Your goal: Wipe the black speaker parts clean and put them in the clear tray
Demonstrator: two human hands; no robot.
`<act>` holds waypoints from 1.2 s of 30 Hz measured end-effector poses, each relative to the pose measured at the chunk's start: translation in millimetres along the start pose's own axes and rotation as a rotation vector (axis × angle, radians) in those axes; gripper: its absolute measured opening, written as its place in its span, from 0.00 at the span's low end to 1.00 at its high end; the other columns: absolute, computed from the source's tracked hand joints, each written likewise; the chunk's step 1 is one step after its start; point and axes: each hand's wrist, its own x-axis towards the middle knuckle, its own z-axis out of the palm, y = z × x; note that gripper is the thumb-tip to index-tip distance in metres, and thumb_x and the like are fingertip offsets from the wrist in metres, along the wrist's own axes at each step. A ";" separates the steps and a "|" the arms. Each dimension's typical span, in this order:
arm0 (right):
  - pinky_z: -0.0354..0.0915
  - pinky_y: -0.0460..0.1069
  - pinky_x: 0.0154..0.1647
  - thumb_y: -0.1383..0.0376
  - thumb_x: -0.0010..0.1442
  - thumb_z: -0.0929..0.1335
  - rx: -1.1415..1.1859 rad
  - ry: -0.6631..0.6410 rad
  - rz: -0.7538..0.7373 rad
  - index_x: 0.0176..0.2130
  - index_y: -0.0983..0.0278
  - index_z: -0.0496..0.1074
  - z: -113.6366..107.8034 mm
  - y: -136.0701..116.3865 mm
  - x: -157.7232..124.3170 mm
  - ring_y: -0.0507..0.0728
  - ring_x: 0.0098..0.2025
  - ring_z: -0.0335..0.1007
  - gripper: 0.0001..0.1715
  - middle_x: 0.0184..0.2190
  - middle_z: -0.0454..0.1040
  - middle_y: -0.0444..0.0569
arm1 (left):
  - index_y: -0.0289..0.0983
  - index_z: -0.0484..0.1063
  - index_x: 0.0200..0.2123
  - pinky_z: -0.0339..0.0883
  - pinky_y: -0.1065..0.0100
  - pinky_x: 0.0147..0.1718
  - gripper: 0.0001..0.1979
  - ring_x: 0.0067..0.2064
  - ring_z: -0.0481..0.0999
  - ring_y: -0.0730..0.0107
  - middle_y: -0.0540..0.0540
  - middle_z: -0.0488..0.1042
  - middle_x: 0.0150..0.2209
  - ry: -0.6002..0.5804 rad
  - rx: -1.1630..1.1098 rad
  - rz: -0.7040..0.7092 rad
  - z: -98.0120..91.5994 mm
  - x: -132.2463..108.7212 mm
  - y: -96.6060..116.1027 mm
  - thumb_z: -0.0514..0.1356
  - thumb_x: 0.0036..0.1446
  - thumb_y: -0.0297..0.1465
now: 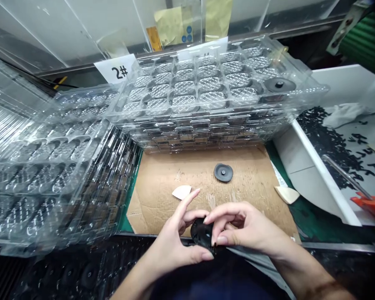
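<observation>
Close to my body, my left hand [183, 239] grips a glossy black round plastic part [201, 233] by its edge, between thumb and fingers. My right hand [243, 227] is closed in a pinch at the right edge of the same part. A small dark bit shows at its fingertips, too small to make out. Beyond the hands, a dark grey round part [223, 172] with a raised centre lies on the cardboard sheet [162, 166]. A pale wedge-shaped piece [181, 191] rests just past my left fingertips.
Stacked clear plastic trays [184, 104] stand at the back, with one round part [279, 85] in the top tray. More clear trays [50, 166] rise at left. On the right are a white bin [325, 175] of small black pieces, an orange-handled screwdriver [370, 204] and another pale wedge [286, 194].
</observation>
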 end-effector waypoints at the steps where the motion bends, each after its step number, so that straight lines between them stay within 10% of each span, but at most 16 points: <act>1: 0.67 0.43 0.35 0.66 0.48 0.75 0.017 -0.013 0.006 0.39 0.63 0.76 0.7 0.1 0.2 0.48 0.29 0.72 0.15 0.27 0.77 0.43 | 0.46 0.43 0.63 0.50 0.58 0.56 0.49 0.54 0.67 0.56 0.42 0.71 0.50 -0.001 0.005 -0.007 -0.6 -0.5 -0.1 0.68 0.42 0.35; 36: 0.63 0.42 0.33 0.66 0.48 0.74 -0.119 -0.004 0.086 0.33 0.64 0.75 0.5 7.0 -4.9 0.49 0.30 0.71 0.09 0.27 0.77 0.43 | 0.52 0.38 0.62 0.53 0.68 0.55 0.53 0.52 0.69 0.70 0.54 0.72 0.47 -0.063 0.544 -0.046 -5.6 -0.9 16.7 0.69 0.39 0.38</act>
